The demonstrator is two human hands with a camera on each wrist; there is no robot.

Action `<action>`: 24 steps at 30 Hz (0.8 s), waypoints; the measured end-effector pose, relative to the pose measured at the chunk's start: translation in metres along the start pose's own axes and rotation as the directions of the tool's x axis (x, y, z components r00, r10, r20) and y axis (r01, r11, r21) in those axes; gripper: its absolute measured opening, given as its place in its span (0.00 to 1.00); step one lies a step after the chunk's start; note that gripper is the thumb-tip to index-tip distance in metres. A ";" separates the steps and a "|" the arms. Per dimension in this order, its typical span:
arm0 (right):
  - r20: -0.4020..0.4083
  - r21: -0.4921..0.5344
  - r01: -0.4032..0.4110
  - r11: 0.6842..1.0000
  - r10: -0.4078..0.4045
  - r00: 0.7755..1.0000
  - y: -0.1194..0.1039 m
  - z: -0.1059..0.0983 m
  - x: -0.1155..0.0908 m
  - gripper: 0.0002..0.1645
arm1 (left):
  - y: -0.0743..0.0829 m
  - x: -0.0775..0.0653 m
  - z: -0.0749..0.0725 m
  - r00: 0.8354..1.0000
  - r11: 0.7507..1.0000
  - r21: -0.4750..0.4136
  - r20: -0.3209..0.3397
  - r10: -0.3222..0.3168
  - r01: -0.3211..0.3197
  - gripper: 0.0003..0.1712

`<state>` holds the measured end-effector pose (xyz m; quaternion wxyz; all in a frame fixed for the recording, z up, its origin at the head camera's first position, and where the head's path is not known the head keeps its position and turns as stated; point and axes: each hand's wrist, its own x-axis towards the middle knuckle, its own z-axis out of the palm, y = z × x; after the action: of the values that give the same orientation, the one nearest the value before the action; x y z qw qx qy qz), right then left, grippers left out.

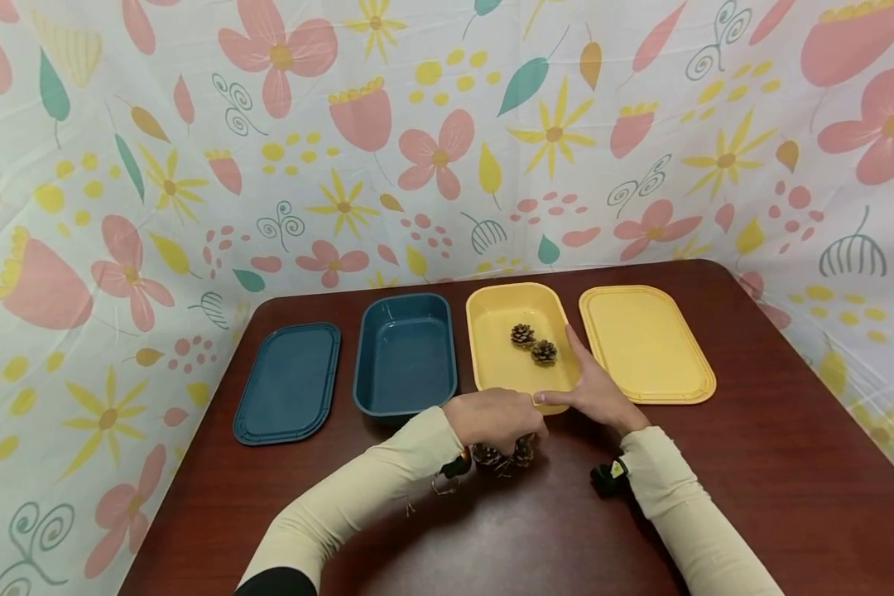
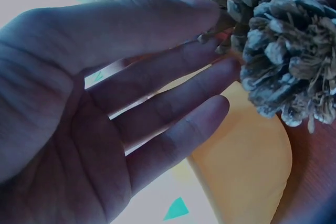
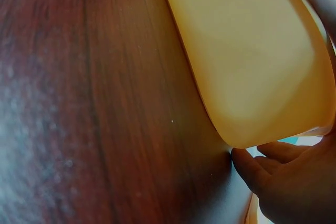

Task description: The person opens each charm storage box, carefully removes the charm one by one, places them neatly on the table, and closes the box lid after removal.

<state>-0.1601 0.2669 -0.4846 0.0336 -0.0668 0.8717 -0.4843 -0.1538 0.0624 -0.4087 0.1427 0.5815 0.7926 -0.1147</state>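
Note:
My left hand (image 1: 496, 416) reaches down in front of the yellow container (image 1: 479, 352). Its thumb and index finger pinch a pine cone (image 2: 236, 11); the other fingers extend loosely. A second pine cone (image 2: 294, 61) sits right beside it, large in the left wrist view, with thin gold thread above. From the head, the left hand partly hides both cones. My right hand (image 1: 592, 389) grips the yellow container's near right corner, thumb at the front rim and fingers along the right side. Two more pine cones (image 1: 544, 353) lie inside that container.
Left of the yellow container stands a deep blue container (image 1: 406, 364), with a flat blue lid (image 1: 289, 382) farther left. A yellow lid (image 1: 646, 343) lies to the right. All rest on a dark red-brown table (image 1: 775, 463), against a flower-printed cloth (image 1: 432, 91).

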 end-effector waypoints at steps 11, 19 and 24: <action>0.001 -0.018 0.007 1.000 -0.007 1.000 0.008 0.000 0.002 0.79 | -0.014 -0.003 -0.012 0.995 0.968 -0.230 -0.037 0.091 -0.097 0.19; 0.009 0.034 0.036 0.999 -0.036 0.999 0.009 0.000 0.002 0.76 | -0.033 -0.008 -0.030 0.945 0.889 -0.379 -0.292 0.148 -0.256 0.16; -0.001 -0.005 0.029 1.000 -0.029 1.000 0.006 0.000 0.002 0.80 | -0.051 -0.006 -0.046 0.929 0.892 -0.409 -0.370 0.031 -0.193 0.13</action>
<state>-0.1624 0.2697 -0.4902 0.0258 -0.0793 0.8718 -0.4828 -0.2046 0.0581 -0.3627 0.1314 0.5908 0.7751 0.1815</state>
